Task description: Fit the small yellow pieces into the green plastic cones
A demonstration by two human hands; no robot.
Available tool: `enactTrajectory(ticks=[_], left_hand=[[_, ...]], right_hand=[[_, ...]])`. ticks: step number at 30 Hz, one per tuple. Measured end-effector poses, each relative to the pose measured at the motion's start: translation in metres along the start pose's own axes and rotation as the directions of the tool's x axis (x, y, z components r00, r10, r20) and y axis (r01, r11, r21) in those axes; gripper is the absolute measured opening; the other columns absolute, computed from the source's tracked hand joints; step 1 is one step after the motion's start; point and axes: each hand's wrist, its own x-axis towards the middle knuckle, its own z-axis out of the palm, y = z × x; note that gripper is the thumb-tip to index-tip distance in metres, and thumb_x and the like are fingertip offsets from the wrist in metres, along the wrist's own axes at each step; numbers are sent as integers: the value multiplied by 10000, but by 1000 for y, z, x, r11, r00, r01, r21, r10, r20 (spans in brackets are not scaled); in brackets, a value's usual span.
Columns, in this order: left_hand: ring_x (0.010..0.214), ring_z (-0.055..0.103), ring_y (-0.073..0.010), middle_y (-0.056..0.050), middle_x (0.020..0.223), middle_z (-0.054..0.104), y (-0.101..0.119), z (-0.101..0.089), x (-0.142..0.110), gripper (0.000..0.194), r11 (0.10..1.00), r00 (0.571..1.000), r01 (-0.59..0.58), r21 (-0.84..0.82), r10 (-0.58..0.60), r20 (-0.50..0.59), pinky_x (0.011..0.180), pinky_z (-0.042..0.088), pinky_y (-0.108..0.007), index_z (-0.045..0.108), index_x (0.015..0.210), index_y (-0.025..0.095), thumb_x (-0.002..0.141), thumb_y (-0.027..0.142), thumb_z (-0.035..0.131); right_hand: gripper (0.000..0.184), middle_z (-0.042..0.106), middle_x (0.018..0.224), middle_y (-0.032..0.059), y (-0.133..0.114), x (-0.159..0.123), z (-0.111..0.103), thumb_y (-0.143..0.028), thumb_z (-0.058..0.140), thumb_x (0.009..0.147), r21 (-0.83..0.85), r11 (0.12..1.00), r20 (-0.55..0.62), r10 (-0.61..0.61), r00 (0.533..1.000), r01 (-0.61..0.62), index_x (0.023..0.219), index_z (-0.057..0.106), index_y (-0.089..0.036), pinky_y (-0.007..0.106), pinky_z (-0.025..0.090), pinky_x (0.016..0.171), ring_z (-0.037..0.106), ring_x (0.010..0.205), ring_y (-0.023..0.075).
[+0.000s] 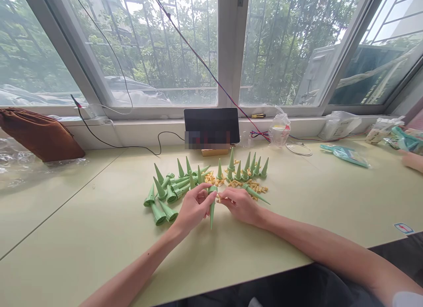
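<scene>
My left hand (193,206) is closed around a green plastic cone spike (212,210), its tip pointing down toward the table edge. My right hand (239,203) pinches a small yellow piece (218,198) right at the cone's wide top end. Behind the hands lies a heap of green cones (170,188) on their sides at the left. Several more green cones (246,168) stand upright at the right. Small yellow pieces (238,183) are scattered between the two groups. One more cone (256,193) lies just past my right hand.
A dark tablet (211,125) leans against the window sill. A brown bag (39,133) sits far left, plastic bags (279,130) and teal packets (346,153) at the right. Another person's hand (411,159) shows at the right edge. Cables run along the sill.
</scene>
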Motion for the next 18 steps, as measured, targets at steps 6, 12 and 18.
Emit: enactTrajectory(ticks=[6, 12, 18], left_hand=[[420, 477, -103, 73, 539, 471, 1, 0, -1, 391, 1000, 1000, 3, 9, -3, 2, 420, 418, -228, 597, 1082, 185, 794, 439, 668], [426, 475, -103, 67, 561, 473, -1, 0, 0, 392, 1000, 1000, -3, 14, 3, 16, 420, 416, -230, 594, 1089, 189, 812, 460, 656], [421, 475, -96, 77, 561, 443, -5, 1, -1, 360, 999, 999, -24, 21, 23, 24, 405, 412, -218, 593, 1048, 207, 828, 488, 637]], right_hand=[[256, 543, 650, -7, -2, 0, -2, -302, 498, 980, 18, 999, 18, 28, 999, -29, 766, 571, -183, 225, 350, 539, 446, 559, 107], [311, 512, 616, -13, -4, 1, -2, -312, 451, 999, 7, 1000, 20, 27, 999, -28, 735, 555, -183, 227, 338, 516, 430, 538, 104], [307, 446, 590, -28, -6, 3, -3, -286, 427, 990, 48, 998, 23, 51, 998, -52, 709, 503, -191, 227, 313, 508, 374, 528, 104]])
